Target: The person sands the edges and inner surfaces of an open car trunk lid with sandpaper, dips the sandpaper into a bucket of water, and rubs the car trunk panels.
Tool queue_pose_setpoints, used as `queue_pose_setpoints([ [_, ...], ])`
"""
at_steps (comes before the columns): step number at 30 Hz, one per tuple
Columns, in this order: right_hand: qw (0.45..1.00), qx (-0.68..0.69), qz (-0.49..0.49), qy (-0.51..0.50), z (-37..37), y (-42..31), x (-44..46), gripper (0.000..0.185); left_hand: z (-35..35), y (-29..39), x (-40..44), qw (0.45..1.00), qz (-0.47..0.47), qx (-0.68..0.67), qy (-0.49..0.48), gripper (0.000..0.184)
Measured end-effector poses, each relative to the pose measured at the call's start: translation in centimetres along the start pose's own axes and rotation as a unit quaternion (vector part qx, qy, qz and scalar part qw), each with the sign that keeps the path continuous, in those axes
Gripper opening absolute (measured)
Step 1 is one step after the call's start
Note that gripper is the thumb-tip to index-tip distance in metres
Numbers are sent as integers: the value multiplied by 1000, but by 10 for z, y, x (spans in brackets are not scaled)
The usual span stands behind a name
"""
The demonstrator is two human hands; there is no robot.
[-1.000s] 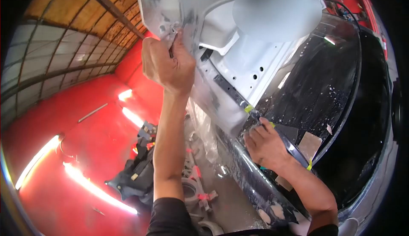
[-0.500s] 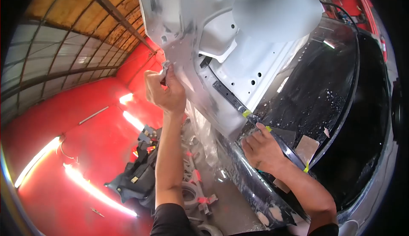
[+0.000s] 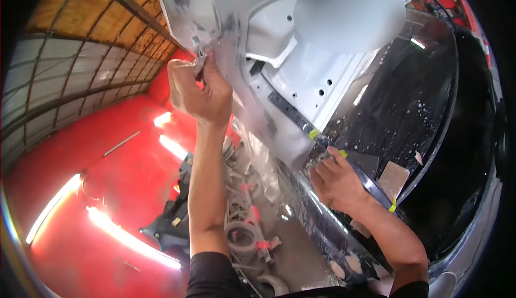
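My left hand (image 3: pixel 205 91) is raised at the left edge of a grey primed car panel (image 3: pixel 271 126) with dark smudges. Its fingers pinch a folded grey sheet (image 3: pixel 201 59), which looks like sandpaper, against or close to that edge; contact is hard to make out. Lower down, my right hand (image 3: pixel 339 182) lies with curled fingers on the dark bodywork, one digit touching a dark strip (image 3: pixel 371 184) marked with yellow tape. What its fingers close around, if anything, is hidden. Right of that hand lies a brown rectangular pad (image 3: pixel 393 178).
A dusty dark glass-like surface (image 3: pixel 398 104) spreads to the right, with a dark sheet (image 3: pixel 363 164) on it. Below on the floor are grey parts with red tape (image 3: pixel 252 233) and clear plastic sheeting (image 3: pixel 260 161). Lit tubes (image 3: pixel 131 239) shine along the red wall (image 3: pixel 121 169).
My left hand has moved up along the panel edge with the folded sheet. My right hand stays at the same spot on the strip, while the view has shifted slightly.
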State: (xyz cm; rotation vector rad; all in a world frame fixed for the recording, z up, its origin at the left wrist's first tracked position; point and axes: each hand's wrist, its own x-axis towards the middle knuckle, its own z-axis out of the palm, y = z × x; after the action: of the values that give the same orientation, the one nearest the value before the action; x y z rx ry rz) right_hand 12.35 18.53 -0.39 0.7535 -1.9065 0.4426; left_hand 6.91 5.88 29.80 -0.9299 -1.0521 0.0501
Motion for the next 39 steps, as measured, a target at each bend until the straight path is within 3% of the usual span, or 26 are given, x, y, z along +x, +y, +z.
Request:
queue_pose_setpoints([
  [2,1000,10,7,-10,-2,0,0,35,-7,-12,-22,999,-1,42,-16,39],
  [5,999,9,-10,29,3,1,-4,35,-8,-29,-68,992,-117,-39,1,40],
  [6,1000,2,-7,5,1,1,-2,34,-11,-13,-46,997,-63,15,-32,35],
  [10,1000,25,-3,18,4,-3,-3,34,3,3,-1,1000,18,-8,15,34],
  [14,999,14,-5,30,1,-1,-2,32,-9,-31,-70,1000,-5,-7,-10,31],
  [18,1000,11,4,23,-1,3,0,32,-5,-10,-29,1000,4,11,-27,32],
  [21,1000,19,-3,18,1,-3,0,34,-10,-25,-47,999,9,34,-22,33],
  [22,1000,5,-2,23,-1,0,1,35,-11,-26,-61,999,-36,27,-10,38],
  [25,1000,-3,-14,14,-4,2,0,33,-14,-22,-59,998,-54,28,-23,37],
  [26,1000,-7,-10,18,-2,1,1,32,-12,-27,-50,1000,-2,19,-19,37],
  [29,1000,-21,-2,1,-1,-1,3,33,3,-6,-17,999,17,-12,31,33],
  [34,1000,-27,-12,-1,-5,2,-1,32,-13,-22,-51,1000,-27,2,-5,37],
  [37,1000,-23,-15,-11,-2,-1,0,31,-7,-8,2,998,62,-10,-10,38],
  [39,999,-30,-14,-10,-1,-1,0,31,-5,-4,7,999,47,-11,-1,39],
])
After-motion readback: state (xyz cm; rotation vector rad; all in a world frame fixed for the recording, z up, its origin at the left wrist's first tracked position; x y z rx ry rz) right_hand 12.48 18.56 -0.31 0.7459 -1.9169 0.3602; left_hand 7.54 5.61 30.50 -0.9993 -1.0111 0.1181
